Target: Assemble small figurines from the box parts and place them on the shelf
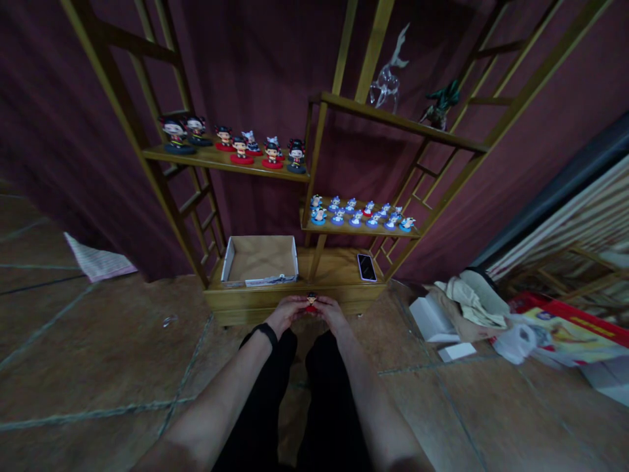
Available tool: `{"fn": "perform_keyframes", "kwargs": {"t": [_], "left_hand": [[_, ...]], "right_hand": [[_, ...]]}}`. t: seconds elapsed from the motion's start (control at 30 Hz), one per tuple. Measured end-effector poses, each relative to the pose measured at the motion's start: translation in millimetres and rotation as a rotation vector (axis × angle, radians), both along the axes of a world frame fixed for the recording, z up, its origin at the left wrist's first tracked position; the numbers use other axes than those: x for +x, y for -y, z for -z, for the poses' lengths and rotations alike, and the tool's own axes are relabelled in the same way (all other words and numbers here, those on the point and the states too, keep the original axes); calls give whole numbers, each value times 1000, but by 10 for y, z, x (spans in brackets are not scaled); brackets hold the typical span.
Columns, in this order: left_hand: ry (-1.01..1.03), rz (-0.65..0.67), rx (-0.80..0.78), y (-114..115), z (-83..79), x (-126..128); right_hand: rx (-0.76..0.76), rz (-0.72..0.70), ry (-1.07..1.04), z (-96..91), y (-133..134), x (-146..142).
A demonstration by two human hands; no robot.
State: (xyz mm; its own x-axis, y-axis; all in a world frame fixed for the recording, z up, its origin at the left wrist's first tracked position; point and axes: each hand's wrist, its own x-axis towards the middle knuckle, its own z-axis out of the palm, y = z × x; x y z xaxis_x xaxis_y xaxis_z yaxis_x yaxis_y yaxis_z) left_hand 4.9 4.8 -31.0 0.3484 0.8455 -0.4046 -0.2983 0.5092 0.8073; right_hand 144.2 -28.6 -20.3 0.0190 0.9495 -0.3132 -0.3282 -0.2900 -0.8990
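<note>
A small figurine (311, 301) with dark hair and a red base is held between both hands, in front of the cabinet's lower edge. My left hand (287, 312) grips it from the left, fingers closed on its side. From the right, my right hand (331, 312) pinches the same figurine. Similar figurines (240, 151) on red or black bases stand on the upper left shelf (216, 159). Blue-and-white figurines (356, 218) fill two rows on the middle right shelf (327, 229). An open cardboard box (263, 255) lies on the cabinet's bottom board, just beyond my left hand.
A phone (366, 267) lies at the bottom board's right. A clear deer ornament (388, 82) and a dark green ornament (442, 105) stand on the top right shelf. White boxes (432, 319), a plastic bag (515, 341) and a red-yellow box (574, 328) sit on the floor at right.
</note>
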Motion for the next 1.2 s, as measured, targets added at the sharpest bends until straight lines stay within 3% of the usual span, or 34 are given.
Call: {"fn": "perform_keyframes", "kwargs": {"t": [0.3, 0.53, 0.87, 1.2], "left_hand": [[-17, -12, -21, 35, -68, 22], [-6, -3, -26, 80, -112, 8], [-19, -15, -53, 43, -86, 33], [-20, -21, 0, 68, -67, 48]], "right_hand": [[-27, 47, 30, 64, -45, -17], [-21, 24, -19, -9, -2, -26], [-32, 7, 10, -64, 9, -47], [-26, 47, 51, 20, -43, -75]]}}
